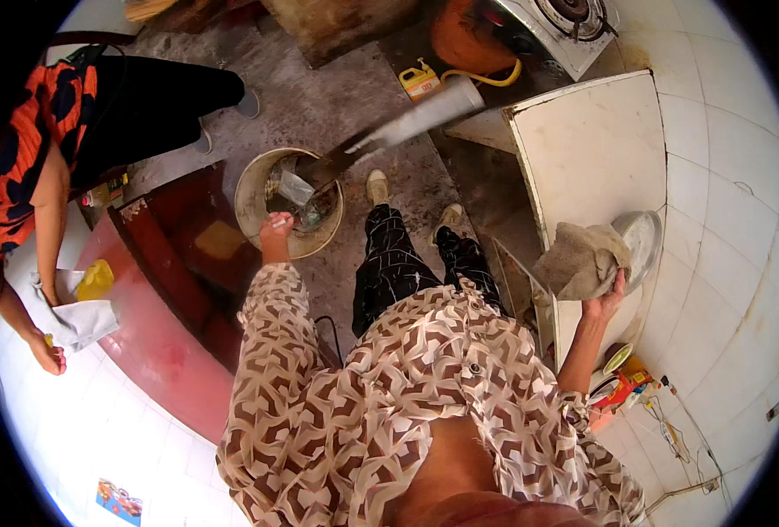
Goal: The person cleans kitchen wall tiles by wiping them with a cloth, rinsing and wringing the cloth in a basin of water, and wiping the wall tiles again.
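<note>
Over the near-left rim of a round, worn bucket (pixel 244 217), my left hand (pixel 277 227) has its fingers curled around a small white item. Inside the bucket lie a pale packet (pixel 295 188) and dark, wet-looking waste. A long, motion-blurred thing (pixel 409 125), pale at its far end and dark near the bucket, stretches from the bucket's far side to the upper right; its kind is unclear. My right hand (pixel 603 293) holds a bunched grey-brown cloth (pixel 577 260) above the white counter's edge. Just beyond the cloth is a round metal lid or tray (pixel 640 253).
A co-worker in an orange patterned top (pixel 7 191) holds a light cloth (pixel 86 323) by the red table (pixel 165 356). Ahead are a yellow jug (pixel 419 79), an orange gas cylinder (pixel 465 39) and a gas stove (pixel 567 33). The white counter (pixel 594 151) borders the tiled wall.
</note>
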A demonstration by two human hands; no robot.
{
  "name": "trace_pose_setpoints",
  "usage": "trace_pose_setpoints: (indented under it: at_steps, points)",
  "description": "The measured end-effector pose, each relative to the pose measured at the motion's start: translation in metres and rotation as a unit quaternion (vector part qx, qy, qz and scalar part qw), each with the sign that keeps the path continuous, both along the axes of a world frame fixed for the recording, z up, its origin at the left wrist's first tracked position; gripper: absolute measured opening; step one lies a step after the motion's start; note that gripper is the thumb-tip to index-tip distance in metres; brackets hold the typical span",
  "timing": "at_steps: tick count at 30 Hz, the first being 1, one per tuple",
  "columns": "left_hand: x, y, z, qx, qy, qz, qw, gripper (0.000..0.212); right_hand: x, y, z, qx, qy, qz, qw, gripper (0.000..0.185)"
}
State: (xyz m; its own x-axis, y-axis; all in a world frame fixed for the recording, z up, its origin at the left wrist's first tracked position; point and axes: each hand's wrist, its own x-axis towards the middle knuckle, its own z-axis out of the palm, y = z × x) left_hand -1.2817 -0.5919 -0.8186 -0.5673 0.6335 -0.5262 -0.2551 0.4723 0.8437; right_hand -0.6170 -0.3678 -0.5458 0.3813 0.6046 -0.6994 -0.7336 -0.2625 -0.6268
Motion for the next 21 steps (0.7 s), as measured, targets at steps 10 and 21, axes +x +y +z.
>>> trace_pose_setpoints:
  at_steps: [10, 21]
  points:
    - [-0.006, -0.052, -0.002, -0.171, 0.247, -0.19, 0.935, 0.037, 0.002, -0.002, -0.012, 0.008, -0.033, 0.022, 0.999, 0.042]
    - [0.082, -0.034, 0.001, -0.307, 0.15, -0.117, 0.933, 0.028, 0.027, 0.046, 0.003, -0.003, -0.025, -0.018, 1.0, 0.041]
